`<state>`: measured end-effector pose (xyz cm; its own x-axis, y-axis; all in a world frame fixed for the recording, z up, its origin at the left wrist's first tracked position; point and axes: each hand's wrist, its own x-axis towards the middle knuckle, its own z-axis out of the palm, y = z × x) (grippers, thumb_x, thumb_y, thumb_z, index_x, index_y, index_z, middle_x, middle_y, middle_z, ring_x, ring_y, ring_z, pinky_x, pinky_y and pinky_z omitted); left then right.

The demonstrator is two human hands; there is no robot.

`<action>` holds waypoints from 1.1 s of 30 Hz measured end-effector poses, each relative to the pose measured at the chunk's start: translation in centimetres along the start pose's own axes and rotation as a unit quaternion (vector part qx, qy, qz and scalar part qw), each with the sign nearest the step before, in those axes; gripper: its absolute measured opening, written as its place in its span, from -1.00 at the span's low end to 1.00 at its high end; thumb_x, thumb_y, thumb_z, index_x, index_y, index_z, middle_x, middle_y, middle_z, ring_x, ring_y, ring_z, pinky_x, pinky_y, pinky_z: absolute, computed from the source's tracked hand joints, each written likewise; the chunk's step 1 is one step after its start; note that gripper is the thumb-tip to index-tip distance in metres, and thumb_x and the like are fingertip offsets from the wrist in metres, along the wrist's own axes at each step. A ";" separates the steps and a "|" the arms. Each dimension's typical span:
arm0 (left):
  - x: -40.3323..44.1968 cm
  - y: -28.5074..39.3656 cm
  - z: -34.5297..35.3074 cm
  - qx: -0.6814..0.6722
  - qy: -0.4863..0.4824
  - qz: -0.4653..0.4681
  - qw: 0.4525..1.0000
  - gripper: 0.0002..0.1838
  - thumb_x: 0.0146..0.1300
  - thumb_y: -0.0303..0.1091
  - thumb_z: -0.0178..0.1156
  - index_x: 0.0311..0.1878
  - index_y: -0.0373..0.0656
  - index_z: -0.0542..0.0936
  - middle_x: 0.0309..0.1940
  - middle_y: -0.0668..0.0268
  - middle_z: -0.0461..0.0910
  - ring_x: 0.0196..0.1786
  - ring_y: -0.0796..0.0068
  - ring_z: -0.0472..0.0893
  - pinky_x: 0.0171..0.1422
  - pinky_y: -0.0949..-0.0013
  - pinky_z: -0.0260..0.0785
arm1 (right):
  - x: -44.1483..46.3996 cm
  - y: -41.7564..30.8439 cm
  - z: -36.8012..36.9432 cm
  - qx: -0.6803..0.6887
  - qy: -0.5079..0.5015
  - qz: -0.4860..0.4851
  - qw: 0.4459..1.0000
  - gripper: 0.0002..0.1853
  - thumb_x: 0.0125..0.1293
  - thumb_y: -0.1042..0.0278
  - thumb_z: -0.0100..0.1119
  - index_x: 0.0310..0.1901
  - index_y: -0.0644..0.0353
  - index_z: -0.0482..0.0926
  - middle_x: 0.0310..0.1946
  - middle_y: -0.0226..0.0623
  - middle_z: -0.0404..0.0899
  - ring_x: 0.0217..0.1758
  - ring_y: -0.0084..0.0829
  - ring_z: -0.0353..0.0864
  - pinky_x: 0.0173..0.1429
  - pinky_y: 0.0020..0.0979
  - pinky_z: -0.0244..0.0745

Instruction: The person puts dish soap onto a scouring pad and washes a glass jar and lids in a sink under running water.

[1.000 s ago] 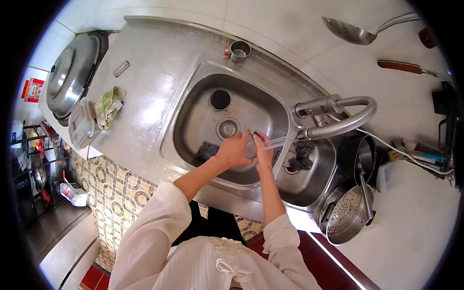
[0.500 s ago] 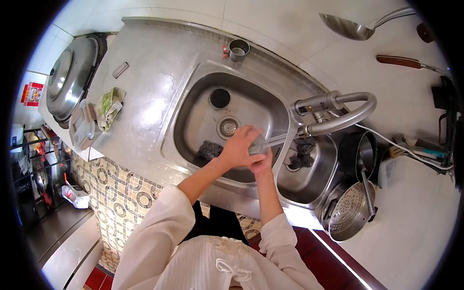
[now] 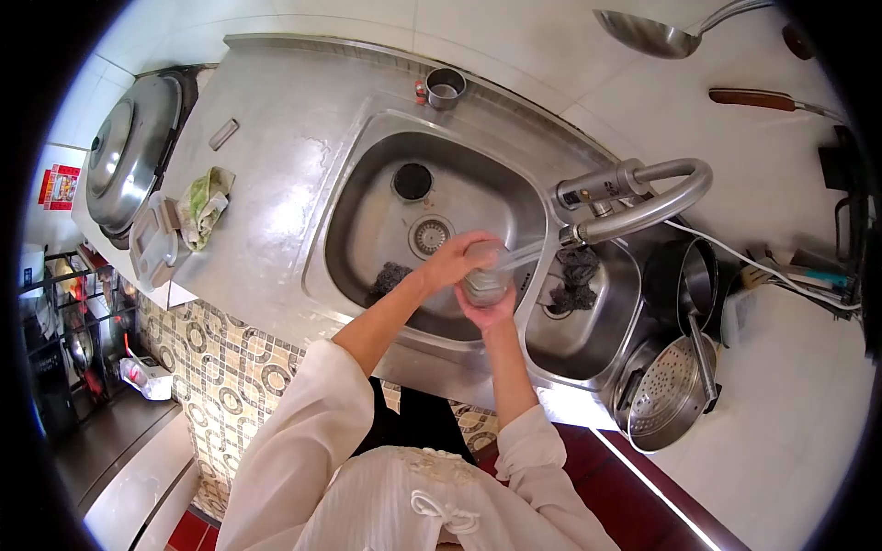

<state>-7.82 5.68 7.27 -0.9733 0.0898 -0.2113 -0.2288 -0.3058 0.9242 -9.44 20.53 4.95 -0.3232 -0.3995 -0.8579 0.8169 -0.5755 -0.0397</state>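
Observation:
My left hand (image 3: 449,264) grips the upper left side of a clear container (image 3: 487,286) over the large sink basin (image 3: 354,216). Fingers of my right hand (image 3: 491,314) are wrapped round the container's lower side. Water from the faucet (image 3: 643,216) runs onto the container. Beside my left wrist, a dark grey scrubber (image 3: 392,278) lies in the basin. A round black piece (image 3: 412,182) rests above the drain (image 3: 430,236).
More dark scrubbers (image 3: 574,280) lie in the small basin. A metal cup (image 3: 446,89) stands behind the sink. On the left are a green-white cloth (image 3: 204,207), a plastic box (image 3: 154,241) and a lidded wok (image 3: 138,151). Pots and a strainer (image 3: 661,390) are at right.
The container has turned so that its round side faces up more. My left hand has shifted to its upper left edge and my right hand to below it. The view has shifted slightly.

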 end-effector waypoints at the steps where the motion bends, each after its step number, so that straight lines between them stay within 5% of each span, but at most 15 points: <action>1: 0.5 0.0 -0.1 -0.029 0.007 -0.014 0.999 -0.62 0.28 -0.18 0.12 0.08 -0.18 0.48 -0.04 0.26 0.53 0.03 0.46 0.47 0.17 0.35 0.30 | 0.4 -0.2 -0.4 -0.002 -0.001 -0.001 1.000 -0.42 0.20 -0.21 -0.14 0.10 0.02 0.41 0.02 -0.18 0.46 -0.01 -0.07 0.50 -0.05 -0.02 0.51; 5: 1.2 0.5 0.4 0.226 0.060 -0.087 0.968 -0.61 0.33 -0.13 0.01 0.03 -0.23 0.51 -0.10 0.15 0.56 0.00 0.29 0.53 0.16 0.30 0.33 | 0.3 0.3 -0.5 -0.041 0.002 -0.017 0.999 -0.46 0.20 -0.17 -0.16 0.07 0.02 0.44 -0.01 -0.23 0.50 0.04 -0.12 0.48 0.05 0.00 0.46; 8: 0.6 -0.1 3.4 0.414 0.191 0.002 0.890 -0.60 0.35 -0.15 -0.09 0.06 -0.25 0.49 -0.03 0.03 0.53 0.05 0.12 0.52 0.15 0.19 0.33 | 0.5 -0.2 -0.5 -0.054 0.039 -0.056 0.996 -0.48 0.20 -0.15 -0.18 0.05 0.00 0.44 -0.02 -0.27 0.50 0.07 -0.15 0.48 0.07 -0.01 0.44; 10: 0.6 -0.8 4.4 0.481 0.300 0.163 0.807 -0.63 0.31 -0.21 -0.09 0.03 -0.26 0.49 -0.02 0.03 0.52 0.06 0.00 0.49 0.14 0.10 0.31 | 1.9 -1.0 -1.8 -0.058 0.046 -0.072 0.995 -0.47 0.21 -0.17 -0.20 0.07 -0.01 0.43 0.03 -0.28 0.47 0.09 -0.16 0.45 0.07 -0.02 0.42; 12: 0.2 -0.7 5.1 0.494 0.293 0.207 0.792 -0.62 0.28 -0.23 -0.08 0.03 -0.26 0.48 -0.01 0.03 0.52 0.05 0.03 0.49 0.13 0.11 0.31 | 3.0 -1.4 -2.7 -0.050 -0.039 -0.081 0.995 -0.47 0.19 -0.19 -0.16 0.06 -0.02 0.43 0.03 -0.29 0.48 0.11 -0.19 0.44 0.06 -0.03 0.42; 14: 0.1 -0.2 4.8 0.508 0.287 0.250 0.772 -0.62 0.25 -0.24 -0.07 0.04 -0.26 0.48 -0.01 0.04 0.51 0.03 0.06 0.50 0.12 0.11 0.31 | 2.8 -1.8 -2.9 -0.062 -0.012 -0.086 0.994 -0.47 0.18 -0.20 -0.14 0.06 -0.03 0.43 0.02 -0.29 0.48 0.10 -0.19 0.45 0.06 -0.01 0.41; 16: 0.7 -0.5 3.9 0.384 0.213 0.127 0.890 -0.65 0.19 -0.23 -0.03 -0.05 -0.22 0.54 -0.03 0.05 0.53 0.02 0.09 0.51 0.06 0.12 0.34 | 1.3 -1.5 -1.3 -0.075 0.016 -0.092 0.993 -0.47 0.17 -0.20 -0.11 0.05 -0.04 0.44 0.00 -0.29 0.49 0.10 -0.19 0.45 0.07 0.00 0.41; 18: 1.5 1.0 3.5 0.389 0.202 0.053 0.897 -0.68 0.18 -0.23 -0.01 -0.12 -0.20 0.57 -0.09 0.06 0.55 -0.02 0.12 0.53 0.01 0.14 0.34 | -0.7 -0.8 0.6 -0.150 0.088 -0.117 0.978 -0.37 0.17 -0.19 -0.12 0.15 0.08 0.35 0.10 -0.21 0.41 0.13 -0.12 0.43 0.13 0.04 0.39; 22: 3.4 2.7 1.5 0.282 0.152 -0.177 0.931 -0.69 0.19 -0.14 0.02 -0.30 -0.17 0.60 -0.35 0.07 0.57 -0.20 0.15 0.57 -0.10 0.19 0.35 | -0.1 -0.5 0.1 -0.106 0.050 -0.066 0.991 -0.42 0.18 -0.24 -0.13 0.10 -0.02 0.39 0.00 -0.27 0.44 0.05 -0.16 0.45 0.08 0.06 0.39; 26: 3.7 1.4 3.0 0.245 0.239 -0.006 0.940 -0.68 0.21 -0.18 -0.03 -0.36 -0.19 0.63 -0.44 0.06 0.55 -0.27 0.07 0.55 -0.13 0.17 0.38 | 0.6 -0.8 -0.2 0.018 0.075 -0.048 0.996 -0.33 0.22 -0.33 -0.23 0.15 0.04 0.32 0.05 -0.17 0.38 0.05 -0.08 0.42 0.06 0.04 0.41; 28: 3.7 0.8 3.9 0.109 0.279 0.122 0.946 -0.68 0.30 -0.19 -0.04 -0.33 -0.21 0.61 -0.48 0.15 0.55 -0.36 0.30 0.55 -0.18 0.29 0.41 | 0.3 -0.6 -0.4 0.073 0.083 -0.030 0.993 -0.31 0.24 -0.36 -0.27 0.16 0.05 0.31 0.06 -0.14 0.37 0.06 -0.05 0.41 0.05 0.04 0.42; 29: 3.8 0.5 4.8 0.108 0.278 0.121 0.947 -0.68 0.30 -0.19 -0.04 -0.33 -0.21 0.61 -0.48 0.15 0.55 -0.36 0.30 0.55 -0.18 0.29 0.41 | 0.1 -0.5 -0.5 0.062 0.086 -0.045 0.993 -0.38 0.24 -0.30 -0.22 0.13 0.02 0.36 0.03 -0.21 0.43 0.06 -0.10 0.44 0.07 -0.02 0.43; 31: 4.0 0.9 6.7 -0.234 0.266 0.103 0.929 -0.69 0.36 -0.21 -0.06 -0.29 -0.21 0.59 -0.50 0.26 0.53 -0.39 0.51 0.51 -0.28 0.43 0.40 | 0.6 -0.4 -1.4 0.050 0.087 -0.060 0.993 -0.44 0.24 -0.24 -0.17 0.10 -0.02 0.41 0.00 -0.28 0.48 0.07 -0.14 0.47 0.09 -0.07 0.44; 33: 4.1 1.2 6.8 -0.233 0.264 0.060 0.934 -0.72 0.37 -0.21 -0.03 -0.26 -0.21 0.56 -0.53 0.35 0.49 -0.41 0.58 0.46 -0.31 0.49 0.35 | 1.1 -0.1 -2.4 0.048 0.012 -0.053 0.997 -0.50 0.26 -0.19 -0.18 0.05 -0.05 0.45 -0.04 -0.33 0.53 0.05 -0.19 0.50 0.08 -0.07 0.45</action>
<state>-11.93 12.15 9.69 -0.8381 -0.4129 -0.3566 0.0185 -0.6748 0.7378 -8.69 21.86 2.78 -0.3934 -0.3160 -0.8634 0.7286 -0.6799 -0.0831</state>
